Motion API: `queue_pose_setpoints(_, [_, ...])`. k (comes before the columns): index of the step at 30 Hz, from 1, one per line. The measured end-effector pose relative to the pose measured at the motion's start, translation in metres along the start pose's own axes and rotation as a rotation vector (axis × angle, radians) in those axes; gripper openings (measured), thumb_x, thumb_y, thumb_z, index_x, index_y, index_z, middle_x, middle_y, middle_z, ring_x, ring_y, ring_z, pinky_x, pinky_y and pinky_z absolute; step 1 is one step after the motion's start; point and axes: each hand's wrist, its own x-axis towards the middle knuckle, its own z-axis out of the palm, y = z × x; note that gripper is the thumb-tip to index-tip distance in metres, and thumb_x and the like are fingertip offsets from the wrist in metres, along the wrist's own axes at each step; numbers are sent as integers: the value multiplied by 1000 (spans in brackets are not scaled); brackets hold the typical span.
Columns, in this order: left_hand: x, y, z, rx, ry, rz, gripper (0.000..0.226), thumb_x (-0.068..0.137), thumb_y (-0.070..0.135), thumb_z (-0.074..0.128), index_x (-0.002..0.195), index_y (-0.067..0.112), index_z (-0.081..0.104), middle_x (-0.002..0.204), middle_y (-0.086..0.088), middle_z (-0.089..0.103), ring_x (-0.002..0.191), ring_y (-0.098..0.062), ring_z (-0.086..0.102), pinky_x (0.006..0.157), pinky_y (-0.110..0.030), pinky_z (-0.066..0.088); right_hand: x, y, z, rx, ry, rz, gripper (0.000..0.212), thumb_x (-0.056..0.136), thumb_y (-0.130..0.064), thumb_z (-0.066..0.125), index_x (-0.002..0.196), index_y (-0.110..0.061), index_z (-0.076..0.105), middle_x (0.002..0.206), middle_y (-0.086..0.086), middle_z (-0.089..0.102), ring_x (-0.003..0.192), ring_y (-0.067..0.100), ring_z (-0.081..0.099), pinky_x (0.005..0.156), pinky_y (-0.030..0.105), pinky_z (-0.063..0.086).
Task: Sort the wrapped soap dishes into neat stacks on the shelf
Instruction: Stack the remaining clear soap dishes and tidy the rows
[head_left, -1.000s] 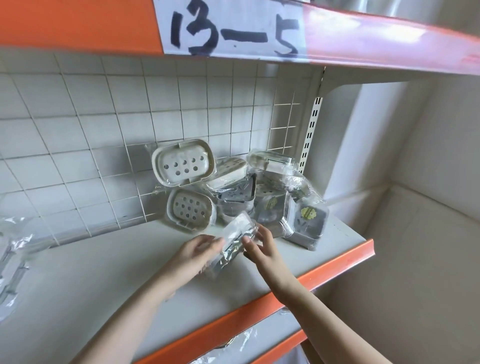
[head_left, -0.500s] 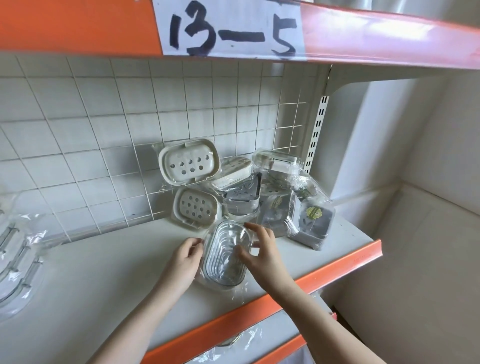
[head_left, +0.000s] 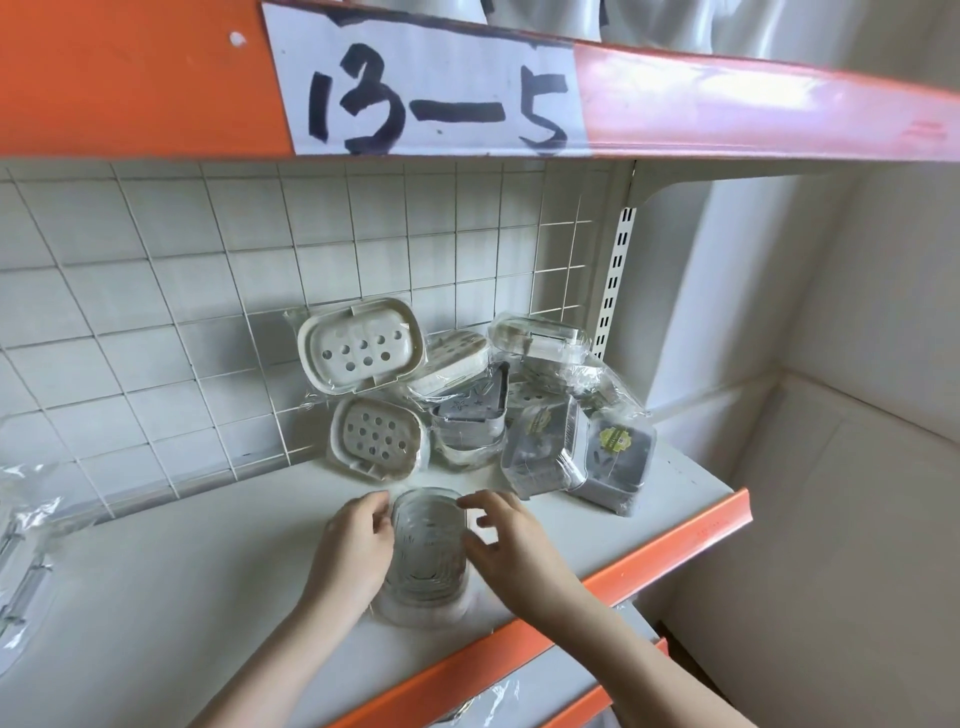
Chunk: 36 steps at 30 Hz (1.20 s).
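A clear wrapped soap dish (head_left: 428, 551) lies flat on the grey shelf (head_left: 182, 597), near its front edge. My left hand (head_left: 353, 551) grips its left side and my right hand (head_left: 511, 545) holds its right side with curled fingers. Behind it is a loose pile of wrapped soap dishes: two beige perforated ones (head_left: 361, 351) (head_left: 378, 436) lean on the wire grid, and grey square ones (head_left: 618, 457) lie tumbled at the right.
A white wire grid (head_left: 208, 312) backs the shelf. The orange shelf edge (head_left: 649, 561) runs along the front. Overhead hangs an orange shelf with a "13-5" label (head_left: 431, 98). More wrapped goods (head_left: 21, 561) sit at the far left. A wall (head_left: 857, 364) closes the right.
The clear dish was held tilted on its edge between both hands, then laid flat on the shelf. Both hands remain on its sides.
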Motion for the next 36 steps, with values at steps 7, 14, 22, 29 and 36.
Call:
queue_pose_setpoints(7, [17,56,15,-64,-91,230,34,86,1,55,118,9,62,112,-6,66,103,-22,61,92,-38,48,16,9,-60,-113,392,-26,23,89,-17,54,111,-14,59,111,2,55,100,22,56,88,33,45])
queue_pose_setpoints(14, [33,94,69,-108,-234,53,35,93,22,55,122,3,53,116,-14,63,107,-28,59,86,-32,44,36,24,-66,-193,335,196,48,91,-30,56,126,1,47,120,24,49,116,40,43,100,39,32])
queue_pose_setpoints(22, [39,100,86,-194,-271,-5,21,94,25,52,98,6,59,92,-10,66,86,-25,62,61,-28,32,45,25,-67,-191,271,283,50,94,-32,54,128,1,41,123,24,51,119,38,44,100,39,31])
queue_pose_setpoints(29, [33,101,82,-440,-342,-104,22,83,30,58,69,13,60,66,-2,58,62,-16,50,63,-28,37,42,25,-72,-300,219,344,48,90,-29,54,128,-5,40,126,20,49,119,37,42,98,38,29])
queue_pose_setpoints(36, [15,108,67,-410,-253,1,5,89,18,60,90,19,55,83,1,57,87,-22,54,73,-27,36,23,15,-76,-223,257,318,42,92,-20,48,131,-8,39,128,18,47,120,37,39,99,36,27])
